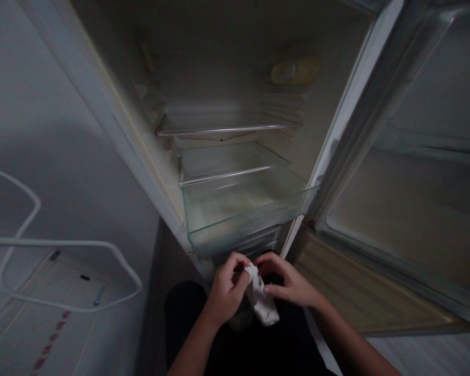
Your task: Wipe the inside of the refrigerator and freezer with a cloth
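A crumpled white cloth hangs between my hands above my lap; whether it is fabric or paper towel I cannot tell. The thumb and fingers of my left hand pinch its upper end. From the other side my right hand grips it, fingertips at its top and thumb against its edge. Just beyond my hands, a clear drawer juts out of the open fridge. Two glass shelves lie above it, the upper shelf having a shiny front edge.
A yellowish bottle lies high inside the fridge at the right. The fridge door stands open on the right, over a tan slatted panel. A white cable loops at the left, before a pale box with red lettering.
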Demonstrator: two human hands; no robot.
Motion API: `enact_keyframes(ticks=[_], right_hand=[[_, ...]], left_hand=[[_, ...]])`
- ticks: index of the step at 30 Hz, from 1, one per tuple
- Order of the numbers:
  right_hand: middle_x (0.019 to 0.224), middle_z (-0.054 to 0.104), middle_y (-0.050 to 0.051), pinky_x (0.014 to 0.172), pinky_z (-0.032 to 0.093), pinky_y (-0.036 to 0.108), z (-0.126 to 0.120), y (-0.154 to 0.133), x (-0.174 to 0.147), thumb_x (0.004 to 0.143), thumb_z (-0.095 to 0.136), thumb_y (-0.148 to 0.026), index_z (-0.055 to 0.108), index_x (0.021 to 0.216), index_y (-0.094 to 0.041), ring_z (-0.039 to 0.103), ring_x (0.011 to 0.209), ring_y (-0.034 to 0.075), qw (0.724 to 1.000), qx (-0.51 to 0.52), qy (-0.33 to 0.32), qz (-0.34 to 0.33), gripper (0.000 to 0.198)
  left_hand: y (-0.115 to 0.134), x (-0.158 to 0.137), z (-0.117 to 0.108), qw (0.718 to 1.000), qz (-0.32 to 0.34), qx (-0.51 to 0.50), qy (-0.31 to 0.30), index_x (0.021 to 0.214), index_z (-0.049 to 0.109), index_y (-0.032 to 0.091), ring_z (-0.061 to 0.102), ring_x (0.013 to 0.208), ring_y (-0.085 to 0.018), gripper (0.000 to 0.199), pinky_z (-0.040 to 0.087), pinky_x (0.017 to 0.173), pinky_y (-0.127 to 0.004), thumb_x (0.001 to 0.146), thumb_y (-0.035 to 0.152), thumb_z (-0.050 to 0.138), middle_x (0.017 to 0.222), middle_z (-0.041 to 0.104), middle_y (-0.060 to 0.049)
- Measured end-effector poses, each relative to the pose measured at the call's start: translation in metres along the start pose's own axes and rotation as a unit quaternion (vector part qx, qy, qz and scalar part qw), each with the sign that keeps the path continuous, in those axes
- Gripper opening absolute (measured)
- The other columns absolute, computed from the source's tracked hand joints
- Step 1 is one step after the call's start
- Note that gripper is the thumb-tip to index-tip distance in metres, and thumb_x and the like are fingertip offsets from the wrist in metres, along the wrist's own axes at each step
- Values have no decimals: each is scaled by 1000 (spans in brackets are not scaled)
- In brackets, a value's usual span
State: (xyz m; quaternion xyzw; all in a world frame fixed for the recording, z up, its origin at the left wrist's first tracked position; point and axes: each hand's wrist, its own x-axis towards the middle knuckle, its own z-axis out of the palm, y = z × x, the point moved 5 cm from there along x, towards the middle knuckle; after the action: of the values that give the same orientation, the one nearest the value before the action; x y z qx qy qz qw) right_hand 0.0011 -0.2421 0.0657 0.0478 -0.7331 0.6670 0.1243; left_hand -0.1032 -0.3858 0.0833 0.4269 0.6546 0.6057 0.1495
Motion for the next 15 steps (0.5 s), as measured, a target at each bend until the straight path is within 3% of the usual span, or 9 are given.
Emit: enact_keyframes(ticks=[4,6,10,12,15], right_hand=[[91,60,1,77,42,25,14,10,-6,93,71,-37,63,99,-19,53,85,16,993,-108,-29,35,20],[84,53,-1,71,38,24,10,12,-8,95,67,-34,58,89,-19,48,79,14,992,-117,-11,35,19],[82,49,-3,67,36,22,-6,14,-14,92,67,-30,53,88,-19,44,75,12,993,-97,57,37,18],[82,49,-3,67,36,22,-13,15,-16,91,66,-29,53,88,-19,44,75,12,992,-92,82,39,17],[82,51,-3,67,38,23,-16,13,-11,90,68,-30,52,88,-19,46,76,12,992,-86,85,28,19]], left_hand=[[-1,-5,3,1000,3,15,-3,98,58,21,62,86,-16,18,49,76,-27,100,38,53,91,62,-2],[-3,-7,5,1000,-6,2,-7,107,58,21,63,87,-16,22,49,77,-27,102,41,51,94,63,-2],[-10,-12,17,992,-34,-35,-114,132,53,21,65,93,-19,47,50,82,-30,95,50,61,104,67,-4],[-15,-15,20,990,-48,11,-135,119,62,20,64,94,-21,46,49,84,-31,86,51,73,102,69,-4],[-23,-16,10,991,-53,97,-77,86,63,18,59,82,-18,32,46,77,-28,90,49,68,84,63,-2]])
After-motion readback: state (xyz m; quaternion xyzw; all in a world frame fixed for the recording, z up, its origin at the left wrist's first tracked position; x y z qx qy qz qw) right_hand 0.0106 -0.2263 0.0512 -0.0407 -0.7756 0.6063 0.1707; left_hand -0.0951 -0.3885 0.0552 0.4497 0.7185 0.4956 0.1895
